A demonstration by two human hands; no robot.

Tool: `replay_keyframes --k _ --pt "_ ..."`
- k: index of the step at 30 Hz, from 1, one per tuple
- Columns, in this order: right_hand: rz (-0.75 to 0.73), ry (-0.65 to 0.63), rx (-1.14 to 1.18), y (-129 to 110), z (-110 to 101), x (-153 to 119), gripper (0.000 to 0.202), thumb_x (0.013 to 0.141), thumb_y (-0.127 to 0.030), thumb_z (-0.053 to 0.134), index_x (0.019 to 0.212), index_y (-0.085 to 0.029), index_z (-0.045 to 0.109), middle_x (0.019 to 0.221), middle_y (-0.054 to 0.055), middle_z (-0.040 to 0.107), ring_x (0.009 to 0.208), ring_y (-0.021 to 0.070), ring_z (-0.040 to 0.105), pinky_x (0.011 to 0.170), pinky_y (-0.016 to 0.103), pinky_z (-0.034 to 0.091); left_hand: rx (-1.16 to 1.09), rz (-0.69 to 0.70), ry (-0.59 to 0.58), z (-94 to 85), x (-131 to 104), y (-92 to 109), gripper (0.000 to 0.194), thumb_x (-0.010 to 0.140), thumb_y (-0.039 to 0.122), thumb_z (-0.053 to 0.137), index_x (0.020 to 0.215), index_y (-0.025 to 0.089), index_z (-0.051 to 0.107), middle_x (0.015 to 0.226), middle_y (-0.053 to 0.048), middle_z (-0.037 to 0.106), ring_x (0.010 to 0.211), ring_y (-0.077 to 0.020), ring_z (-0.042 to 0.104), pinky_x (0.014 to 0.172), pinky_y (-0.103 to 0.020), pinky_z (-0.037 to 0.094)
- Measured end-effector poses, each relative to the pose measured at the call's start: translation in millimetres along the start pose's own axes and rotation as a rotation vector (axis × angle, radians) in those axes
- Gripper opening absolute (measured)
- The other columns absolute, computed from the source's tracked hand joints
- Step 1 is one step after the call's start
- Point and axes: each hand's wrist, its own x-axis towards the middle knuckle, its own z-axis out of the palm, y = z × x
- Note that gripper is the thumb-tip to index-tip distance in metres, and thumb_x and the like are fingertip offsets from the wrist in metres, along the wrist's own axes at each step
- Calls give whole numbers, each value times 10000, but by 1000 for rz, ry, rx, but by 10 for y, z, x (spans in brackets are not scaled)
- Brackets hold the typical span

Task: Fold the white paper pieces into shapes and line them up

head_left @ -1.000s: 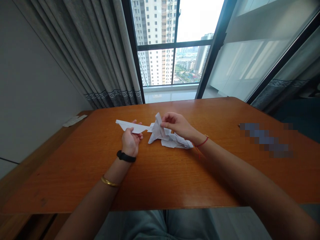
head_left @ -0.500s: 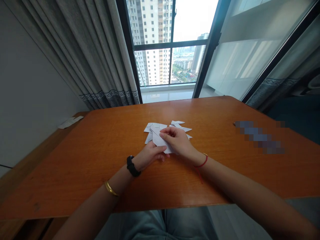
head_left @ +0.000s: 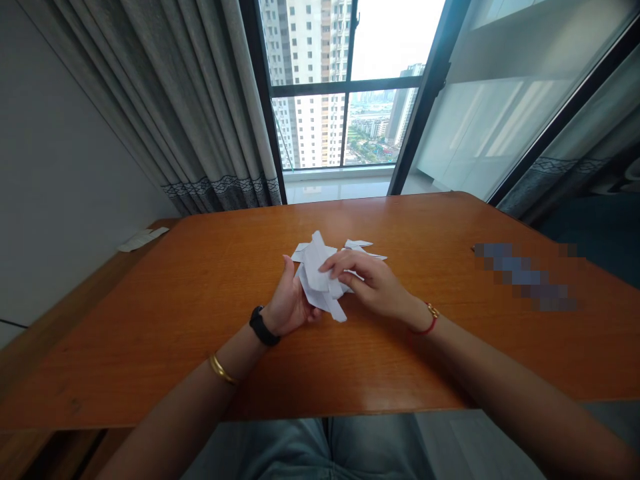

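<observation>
A white folded paper piece [head_left: 320, 273], with flaps sticking out at its top and lower right, is held above the table between my two hands. My left hand [head_left: 291, 303] supports it from below and from the left, its thumb raised off the paper and its fingers partly hidden underneath. From the right, my right hand [head_left: 373, 277] pinches the paper's right side with bent fingers and thumb. Just behind, other folded white paper pieces [head_left: 359, 245] with pointed tips lie on the table, partly covered by my hands and the held piece.
The brown wooden table [head_left: 175, 320] spreads out on all sides of my hands. A blurred-out item [head_left: 523, 275] lies at the right. White paper [head_left: 143, 239] rests on the ledge at the far left. A grey curtain [head_left: 210, 120] and a window stand beyond the table.
The held paper has turned, and its flaps now spread out at top and bottom. My left thumb has lifted off the paper. My right hand has shifted slightly right and down.
</observation>
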Motion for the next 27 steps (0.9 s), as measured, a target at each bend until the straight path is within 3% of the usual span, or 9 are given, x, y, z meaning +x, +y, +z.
replay_keyframes --k 4,6,8,11,14,19,21,24,27 --pt "-53 -275 -40 56 26 10 162 936 -175 463 841 -206 590 1042 55 679 1088 186 565 1013 418 390 72 37 45 -24 14 -35 591 833 693 419 951 148 613 614 -56 628 363 -107 495 309 -180 315" --pt "-5 -256 -17 99 5 14 137 933 -208 485 873 -204 608 1109 63 659 1140 195 538 1036 428 364 91 80 97 -24 28 -42 402 867 526 530 917 136 613 582 -36 605 361 -92 478 322 -173 326" --pt "144 -107 21 155 -10 3 133 925 -275 510 941 -195 615 1130 81 639 1106 201 553 984 409 406 52 181 159 -16 45 -33 343 885 457 536 968 133 612 665 -54 641 387 -84 480 347 -181 349" --pt "441 67 152 221 27 -27 284 873 -398 580 1053 -177 572 967 67 653 862 172 613 746 322 494 -26 386 236 1 66 -14 368 899 468 510 1079 159 594 877 -91 676 461 -87 511 399 -206 397" --pt "605 -45 368 198 115 -32 432 807 -412 660 1132 -173 506 802 10 645 629 115 586 556 235 451 -29 472 221 31 68 -34 391 860 479 574 1098 168 587 904 -81 659 508 -97 529 422 -218 412" --pt "705 -159 489 147 76 35 360 802 -393 655 1042 -164 514 627 -38 598 475 76 495 437 184 363 89 397 120 125 40 -48 373 788 333 692 1085 138 580 769 -55 641 542 -125 571 448 -218 425" --pt "696 -113 358 218 -19 42 343 822 -399 623 1052 -166 520 668 -16 618 528 100 543 469 208 404 71 383 169 152 43 11 262 803 271 656 1010 130 581 774 -62 647 536 -130 582 446 -220 425" --pt "591 45 -150 370 -124 8 244 834 -352 598 999 -174 596 844 34 665 666 132 583 602 264 453 -106 420 382 127 74 154 106 842 190 536 940 149 543 885 -77 667 515 -111 577 443 -221 424" --pt "435 -99 -526 461 -77 -8 151 863 -264 553 928 -180 661 934 54 679 785 164 587 723 296 438 -237 527 559 28 115 274 79 855 151 460 913 167 512 883 -61 670 515 -98 568 458 -210 421"
